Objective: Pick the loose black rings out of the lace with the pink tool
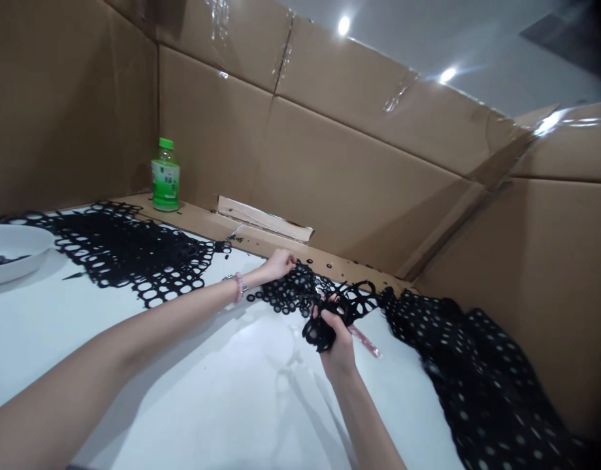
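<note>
My left hand point(279, 263), with a bracelet at the wrist, is at the far edge of a pile of small black rings point(287, 292). Its fingers are curled closed, and what they pinch is hidden. My right hand point(340, 344) is closed around a bunch of black rings point(319, 331), thumb on top. Just beyond it lies a loose strip of black netting with large holes point(363, 299). A thin pink strip or stick point(366, 341) shows beside the right hand; whether the hand touches it I cannot tell.
Black perforated sheeting point(477, 365) drapes along the right. A flattened black ring net point(134, 251) lies at left, near a white bowl point(40, 251) with dark pieces inside. A green-capped bottle point(166, 179) stands at the back. Cardboard walls point(330, 170) surround the white table point(222, 405).
</note>
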{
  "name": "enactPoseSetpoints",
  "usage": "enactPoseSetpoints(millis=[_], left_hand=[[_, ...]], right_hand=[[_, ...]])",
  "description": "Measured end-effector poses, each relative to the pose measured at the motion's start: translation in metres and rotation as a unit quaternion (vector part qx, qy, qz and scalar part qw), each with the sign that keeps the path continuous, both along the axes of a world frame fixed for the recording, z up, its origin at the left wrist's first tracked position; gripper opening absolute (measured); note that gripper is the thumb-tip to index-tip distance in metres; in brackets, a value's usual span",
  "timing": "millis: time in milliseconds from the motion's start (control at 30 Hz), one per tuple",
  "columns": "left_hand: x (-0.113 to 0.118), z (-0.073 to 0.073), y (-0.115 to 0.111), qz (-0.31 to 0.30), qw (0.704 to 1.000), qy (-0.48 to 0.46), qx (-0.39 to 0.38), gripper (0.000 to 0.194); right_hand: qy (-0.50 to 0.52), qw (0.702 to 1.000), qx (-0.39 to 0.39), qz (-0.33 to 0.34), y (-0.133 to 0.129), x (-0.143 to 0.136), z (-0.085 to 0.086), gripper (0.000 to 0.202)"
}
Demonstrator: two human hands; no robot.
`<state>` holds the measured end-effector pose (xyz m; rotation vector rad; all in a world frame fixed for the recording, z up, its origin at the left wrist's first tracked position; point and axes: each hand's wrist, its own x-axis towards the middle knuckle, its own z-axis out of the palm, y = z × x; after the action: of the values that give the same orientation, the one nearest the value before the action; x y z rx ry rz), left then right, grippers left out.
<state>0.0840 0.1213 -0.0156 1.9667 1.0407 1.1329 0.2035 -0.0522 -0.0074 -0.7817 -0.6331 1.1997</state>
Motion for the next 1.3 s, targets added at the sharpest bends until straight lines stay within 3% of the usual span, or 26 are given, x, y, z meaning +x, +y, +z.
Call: enactPoseSetpoints(millis=[67, 167, 200, 267, 333, 500, 633, 700, 767, 867, 933, 1033, 1067, 1133, 1200, 1300], left_hand=[[-0.002, 0.004, -0.008, 0.005, 1.0, -0.001, 0.012, 0.014], [-0.016, 0.01, -0.043, -0.011, 1.0, 0.0, 0.007, 0.028], [-0.021, 0.011, -0.058, -0.039, 0.999, 0.009, -0.016, 0.036], [-0.032, 0.011, -0.089, -0.168, 0.974, 0.022, -0.148, 0.048], [-0.04, 0.012, -0.114, -0.209, 0.96, 0.017, -0.184, 0.045], [-0.065, 0.019, -0.147, -0.179, 0.957, -0.012, -0.228, 0.036], [-0.094, 0.019, -0.167, -0.152, 0.934, -0.012, -0.322, 0.037], [-0.109, 0.013, -0.177, -0.142, 0.929, -0.001, -0.342, 0.039], [-0.121, 0.004, -0.183, -0.139, 0.932, 0.01, -0.335, 0.04], [-0.134, -0.012, -0.187, -0.132, 0.934, 0.013, -0.33, 0.04], [-0.14, -0.019, -0.187, -0.126, 0.933, 0.012, -0.337, 0.039], [-0.145, -0.023, -0.186, -0.118, 0.929, 0.02, -0.35, 0.037], [-0.146, -0.023, -0.185, -0.117, 0.927, 0.022, -0.355, 0.036], [-0.148, -0.022, -0.184, -0.116, 0.926, 0.025, -0.359, 0.035], [-0.15, -0.021, -0.184, -0.128, 0.927, 0.032, -0.351, 0.032], [-0.15, -0.02, -0.186, -0.161, 0.928, 0.056, -0.331, 0.027]], right_hand=[[0.004, 1.0, 0.002, -0.001, 0.0, 0.001, 0.003, 0.022], [-0.016, 1.0, -0.014, -0.008, 0.0, 0.0, 0.006, 0.018], [-0.029, 0.999, -0.027, -0.009, -0.001, 0.0, 0.006, 0.017], [-0.065, 0.996, -0.058, 0.0, -0.001, -0.002, 0.005, 0.018], [-0.11, 0.991, -0.075, 0.028, -0.003, -0.005, 0.004, 0.02], [-0.151, 0.979, -0.097, 0.102, -0.025, -0.001, 0.01, 0.028], [-0.103, 0.957, -0.163, 0.217, -0.058, 0.025, 0.017, 0.033], [-0.087, 0.953, -0.172, 0.233, -0.072, 0.043, 0.016, 0.038], [-0.099, 0.952, -0.185, 0.221, -0.08, 0.062, 0.014, 0.041], [-0.207, 0.942, -0.213, 0.156, -0.083, 0.093, 0.015, 0.035], [-0.302, 0.923, -0.227, 0.075, -0.081, 0.113, 0.02, 0.033], [-0.38, 0.901, -0.169, -0.122, -0.076, 0.125, 0.038, 0.032], [-0.368, 0.904, -0.124, -0.18, -0.075, 0.12, 0.046, 0.034], [-0.307, 0.933, -0.017, -0.186, -0.075, 0.094, 0.059, 0.037], [-0.252, 0.956, 0.056, -0.14, -0.075, 0.05, 0.064, 0.029], [-0.157, 0.986, 0.055, 0.006, -0.067, -0.025, 0.05, 0.021]])
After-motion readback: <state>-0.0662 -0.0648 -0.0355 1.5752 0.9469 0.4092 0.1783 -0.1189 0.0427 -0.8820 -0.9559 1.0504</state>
